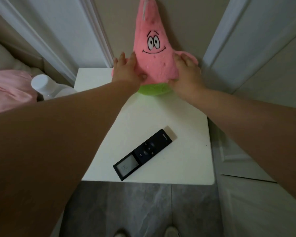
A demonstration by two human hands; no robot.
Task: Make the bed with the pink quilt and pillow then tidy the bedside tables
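Much of the left side is being blocked by the near forearm, which is covering the left part of the white bedside table [186, 134] and whatever sits there. The pink star plush [154, 53] is standing upright at the back of the table, leaning against the beige wall, its tip running out of the top of the frame and its green base partly hidden behind both wrists. The left hand [128, 71] is pressing flat against the plush's left flank, fingers spread, thumb tucking in at the front; the plush's left arm is almost wholly hidden behind it. The right hand [186, 74] is clasping the right flank, fingers curling over the plush's right arm. Both hands are closing on the toy from either side. One black remote [143, 153] is lying diagonally on the tabletop nearer the front edge, well apart from the plush, its small grey screen too dim to read. One white-capped bottle [41, 82] is showing at the table's left edge, its lower part cut off by the forearm. A patch of pink quilt [9, 89] is showing at far left; the bed beyond is out of view. Two shoe tips [171, 232] are peeking in at the bottom edge, blurred. Counted: one plush, one remote, one bottle, two hands.
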